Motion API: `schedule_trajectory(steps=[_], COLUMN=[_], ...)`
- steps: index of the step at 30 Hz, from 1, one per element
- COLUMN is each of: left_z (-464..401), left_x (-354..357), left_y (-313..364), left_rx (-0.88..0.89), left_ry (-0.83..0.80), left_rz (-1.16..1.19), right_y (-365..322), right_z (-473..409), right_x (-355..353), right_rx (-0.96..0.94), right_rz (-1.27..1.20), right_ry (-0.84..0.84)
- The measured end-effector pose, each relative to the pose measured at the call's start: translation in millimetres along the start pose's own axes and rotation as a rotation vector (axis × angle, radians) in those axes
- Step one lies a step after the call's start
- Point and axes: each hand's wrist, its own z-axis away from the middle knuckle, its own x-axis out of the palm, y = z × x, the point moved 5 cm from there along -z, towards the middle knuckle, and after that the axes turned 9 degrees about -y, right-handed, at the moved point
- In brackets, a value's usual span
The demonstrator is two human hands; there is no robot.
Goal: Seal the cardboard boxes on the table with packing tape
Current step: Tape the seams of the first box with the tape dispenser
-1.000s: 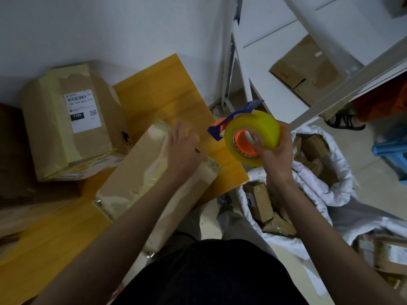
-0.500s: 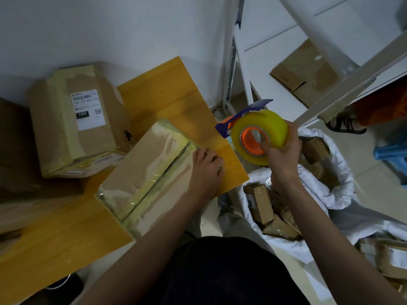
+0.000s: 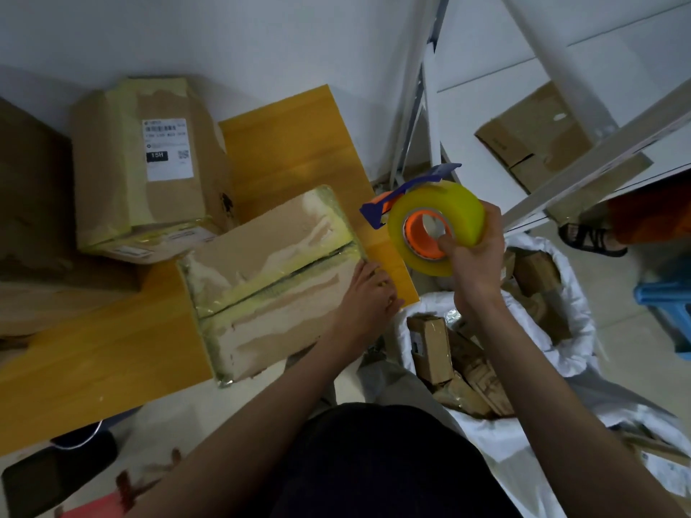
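Here the cardboard box (image 3: 276, 278) lies flat, its seam taped

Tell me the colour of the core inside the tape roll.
Orange: the core of the tape roll, seen in the head view.

tape roll (image 3: 445, 218): translucent yellow, orange core
dispenser (image 3: 405, 192): blue, with an orange part
near box (image 3: 273, 278): brown cardboard under glossy yellowish tape bands
far box (image 3: 149, 162): brown, with a white label printed in black
desk (image 3: 291, 143): amber wood grain
sack (image 3: 561, 330): white
stool (image 3: 669, 304): blue
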Motion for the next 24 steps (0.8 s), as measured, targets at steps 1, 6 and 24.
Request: schedule_trajectory(steps=[1,6,24], left_z=[3.0,22.9,138.2], left_x=[1.5,-3.6,-22.2], left_y=[3.3,10.6,-22.1], left_rx=[0.011,-0.044,-0.904], left_ry=[0.020,0.158,0.378], left_rz=[0.014,0.114,0.173], right_y=[-0.8,-11.2,-24.6], right_z=[0.2,-1.2,-62.6], right_x=[0.0,9.9,146.0], right_rx=[-0.003,-0.012,0.103], right_rz=[-0.005,-0.042,0.278], right_ry=[-0.011,-0.106,-0.686])
